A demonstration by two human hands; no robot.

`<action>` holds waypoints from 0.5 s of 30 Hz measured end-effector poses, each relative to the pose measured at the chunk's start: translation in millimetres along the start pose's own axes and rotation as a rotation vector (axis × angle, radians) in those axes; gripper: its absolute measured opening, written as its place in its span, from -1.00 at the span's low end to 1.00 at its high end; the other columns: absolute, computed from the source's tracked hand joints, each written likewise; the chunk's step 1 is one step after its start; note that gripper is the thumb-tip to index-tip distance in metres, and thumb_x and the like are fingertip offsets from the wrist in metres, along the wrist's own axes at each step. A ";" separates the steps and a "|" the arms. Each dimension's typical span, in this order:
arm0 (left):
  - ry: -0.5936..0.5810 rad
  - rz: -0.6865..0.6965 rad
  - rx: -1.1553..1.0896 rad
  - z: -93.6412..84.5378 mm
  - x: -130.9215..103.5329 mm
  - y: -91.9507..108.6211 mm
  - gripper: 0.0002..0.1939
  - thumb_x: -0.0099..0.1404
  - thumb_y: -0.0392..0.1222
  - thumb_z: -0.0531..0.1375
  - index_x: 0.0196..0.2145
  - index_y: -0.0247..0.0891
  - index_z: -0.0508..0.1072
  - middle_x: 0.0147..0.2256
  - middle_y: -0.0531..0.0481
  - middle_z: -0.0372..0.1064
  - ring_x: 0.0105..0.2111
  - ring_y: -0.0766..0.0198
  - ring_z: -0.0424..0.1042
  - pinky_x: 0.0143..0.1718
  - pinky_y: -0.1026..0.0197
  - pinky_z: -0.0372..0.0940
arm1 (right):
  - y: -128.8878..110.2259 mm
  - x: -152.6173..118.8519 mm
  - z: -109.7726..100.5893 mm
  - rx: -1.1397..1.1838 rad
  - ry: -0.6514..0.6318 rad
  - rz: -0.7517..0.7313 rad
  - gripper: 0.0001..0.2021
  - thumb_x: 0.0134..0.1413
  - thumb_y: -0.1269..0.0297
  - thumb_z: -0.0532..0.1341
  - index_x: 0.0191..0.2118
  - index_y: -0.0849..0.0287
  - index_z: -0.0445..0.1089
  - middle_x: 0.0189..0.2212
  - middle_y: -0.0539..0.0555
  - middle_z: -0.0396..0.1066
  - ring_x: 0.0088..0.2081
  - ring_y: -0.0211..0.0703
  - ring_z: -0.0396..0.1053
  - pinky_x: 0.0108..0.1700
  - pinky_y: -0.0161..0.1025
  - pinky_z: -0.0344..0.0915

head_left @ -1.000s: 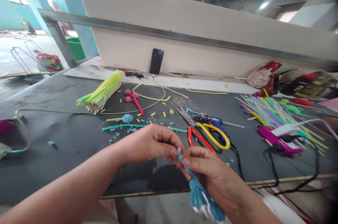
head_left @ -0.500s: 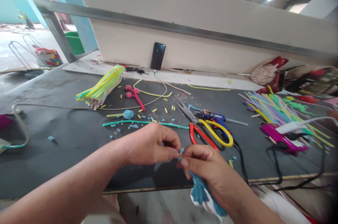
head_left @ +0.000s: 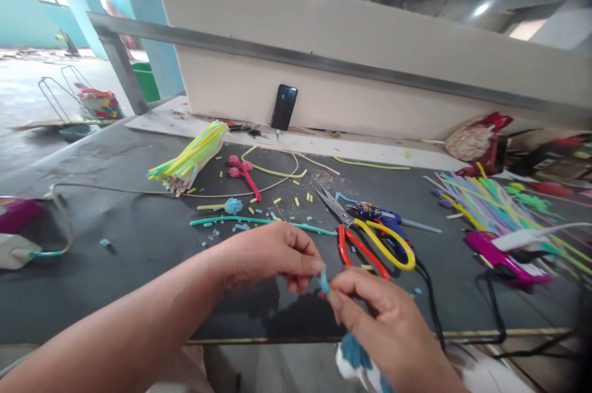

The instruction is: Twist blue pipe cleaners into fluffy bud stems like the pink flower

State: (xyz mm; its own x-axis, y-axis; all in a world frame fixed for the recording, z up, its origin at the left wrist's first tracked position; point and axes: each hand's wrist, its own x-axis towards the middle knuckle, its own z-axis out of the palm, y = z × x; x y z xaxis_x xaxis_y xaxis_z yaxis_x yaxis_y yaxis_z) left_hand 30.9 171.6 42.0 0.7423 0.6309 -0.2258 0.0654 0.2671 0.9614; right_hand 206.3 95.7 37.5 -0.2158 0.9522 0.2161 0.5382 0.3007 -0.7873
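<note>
A short piece of light-blue chenille stem point(head_left: 324, 281) spans the small gap between my two hands, over the table's near edge. My left hand point(head_left: 277, 260) is closed, thumb and forefinger pinching at its upper end. My right hand point(head_left: 377, 319) pinches its lower end. Below the right palm hangs a blue and white fluffy piece point(head_left: 352, 353), partly hidden by the hand; whether it joins the stem piece I cannot tell. Scissors point(head_left: 365, 232) with one red and one yellow handle lie just beyond my right hand. A teal stem point(head_left: 259, 220) lies past the left hand.
Cut bits surround a blue pompom point(head_left: 232, 206) and a pink branched piece point(head_left: 245, 176). A yellow-green stem bundle point(head_left: 192, 155) lies left, a blue glue gun point(head_left: 379, 214) behind the scissors. Purple power strips point(head_left: 504, 257) and cables sit right. A phone point(head_left: 284, 107) leans on the board.
The hands have drawn slightly apart, so more of the blue stem piece shows between them. The right hand has dropped a little. The whole view has shifted, with the table appearing lower and further right.
</note>
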 end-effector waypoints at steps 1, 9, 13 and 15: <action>0.043 0.096 0.006 -0.6 -1.3 2.2 -0.88 0.10 -0.26 0.19 -0.37 -0.33 0.46 -0.56 0.10 0.33 -0.57 0.43 0.30 -0.47 0.34 0.23 | 0.2 1.7 -3.1 0.191 -0.037 0.149 -0.76 0.04 0.26 0.17 -0.60 0.17 0.31 -0.69 -0.06 0.21 -0.58 -0.26 0.19 -0.40 -0.26 0.16; 0.100 0.560 0.362 5.9 -9.2 6.0 -0.91 0.16 -0.33 0.21 -0.36 -0.33 0.53 -0.37 -0.02 0.43 -0.32 0.32 0.38 -0.20 0.28 0.26 | -2.3 5.3 -9.4 0.901 -0.100 0.462 -0.81 -0.16 0.21 0.36 -0.57 0.21 0.43 -0.69 -0.06 0.31 -0.59 -0.39 0.17 -0.50 -0.45 0.09; 0.189 0.444 0.360 11.0 -8.1 4.7 -0.93 0.14 -0.29 0.23 -0.45 -0.33 0.50 -0.48 0.05 0.42 -0.43 0.38 0.35 -0.35 0.37 0.24 | -0.5 6.1 -8.6 0.978 -0.103 0.475 -0.83 -0.18 0.24 0.37 -0.54 0.24 0.46 -0.65 -0.03 0.34 -0.59 -0.41 0.18 -0.51 -0.47 0.11; 0.209 0.405 0.353 13.5 -8.0 5.2 -0.91 0.14 -0.27 0.23 -0.48 -0.34 0.49 -0.50 0.07 0.40 -0.46 0.40 0.32 -0.39 0.39 0.21 | 0.8 6.1 -7.7 0.995 -0.066 0.478 -0.82 -0.20 0.25 0.38 -0.56 0.25 0.44 -0.65 -0.03 0.33 -0.59 -0.41 0.17 -0.52 -0.47 0.11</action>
State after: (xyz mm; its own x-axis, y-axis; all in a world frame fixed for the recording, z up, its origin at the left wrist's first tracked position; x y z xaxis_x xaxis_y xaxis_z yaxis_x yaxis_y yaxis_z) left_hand 34.4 158.0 50.9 0.6092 0.7724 0.1797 0.0486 -0.2625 0.9637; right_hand 211.7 102.2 42.6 -0.2200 0.9450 -0.2420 -0.3118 -0.3032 -0.9005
